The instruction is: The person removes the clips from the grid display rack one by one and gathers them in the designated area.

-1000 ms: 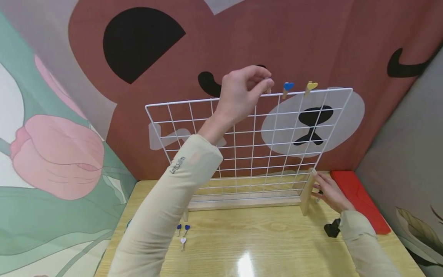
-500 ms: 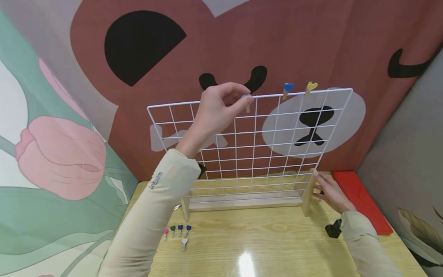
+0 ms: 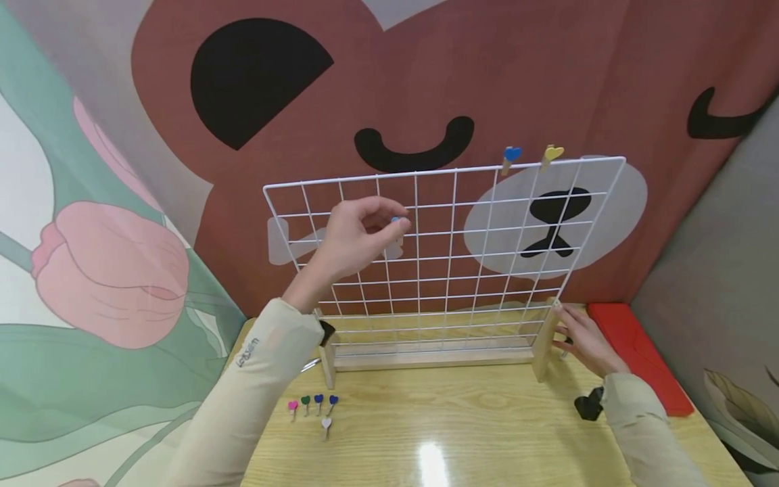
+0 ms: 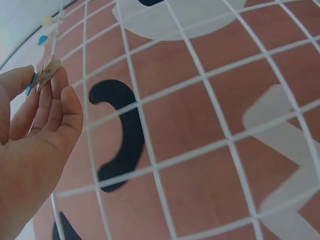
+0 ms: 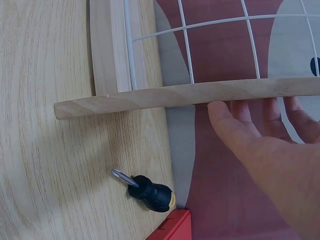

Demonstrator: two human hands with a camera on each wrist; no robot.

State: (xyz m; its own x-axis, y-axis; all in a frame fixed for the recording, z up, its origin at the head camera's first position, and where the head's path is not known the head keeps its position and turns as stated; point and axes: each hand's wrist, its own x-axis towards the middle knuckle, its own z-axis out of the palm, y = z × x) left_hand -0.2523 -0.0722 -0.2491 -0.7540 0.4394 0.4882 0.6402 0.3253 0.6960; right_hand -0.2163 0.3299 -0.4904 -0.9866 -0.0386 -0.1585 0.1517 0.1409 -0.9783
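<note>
Both arms wear long, close-fitting cream sleeves; the left sleeve [image 3: 243, 385] carries small grey lettering near the cuff.

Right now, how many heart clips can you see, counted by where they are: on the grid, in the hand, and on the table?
On the top wire of the grid: 2, blue clip and yellow clip.
Pinched in the left hand: 1, light blue clip.
On the table: 5, pink, green, two dark blue, white.
Total: 8.
</note>
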